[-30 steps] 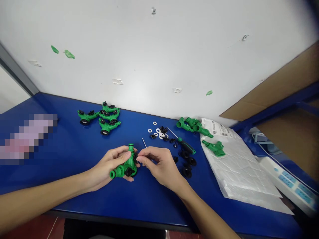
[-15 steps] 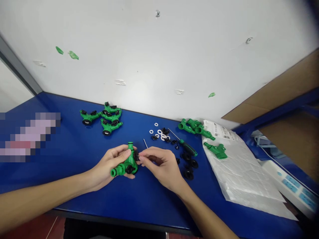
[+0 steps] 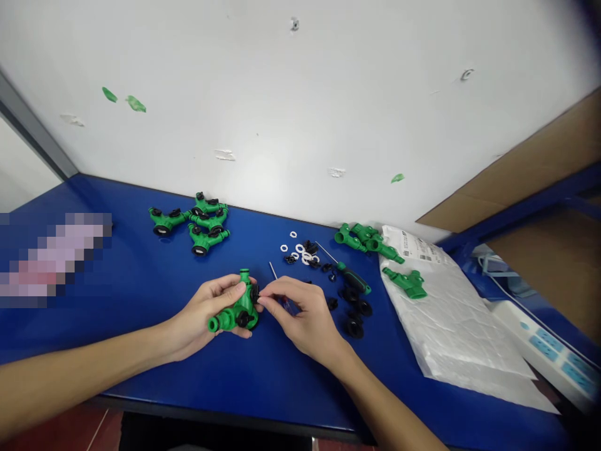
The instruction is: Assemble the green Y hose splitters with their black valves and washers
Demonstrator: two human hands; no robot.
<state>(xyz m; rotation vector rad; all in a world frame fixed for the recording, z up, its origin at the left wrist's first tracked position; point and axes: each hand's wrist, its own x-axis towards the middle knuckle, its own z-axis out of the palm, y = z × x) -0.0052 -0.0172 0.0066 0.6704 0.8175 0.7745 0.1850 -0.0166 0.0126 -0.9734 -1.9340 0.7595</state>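
Right of the green hose splitter (image 3: 241, 313), black rubber fittings (image 3: 354, 327) and a screwdriver (image 3: 353, 279) obstruct; below it, the blue tabletop (image 3: 282, 382) gives passage.

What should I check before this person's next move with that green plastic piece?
1. Left hand grips the green plastic hose splitter: ok.
2. Right hand has its fingertips at the black fitting on the splitter's side: ok.
3. Black fitting fully seated: cannot tell, the fingers partly hide it.
4. What the right hand pinches: cannot tell.
5. White washers lie within reach on the blue workbench: ok.
6. Green-handled screwdriver lies on the bench, near the right hand: ok.
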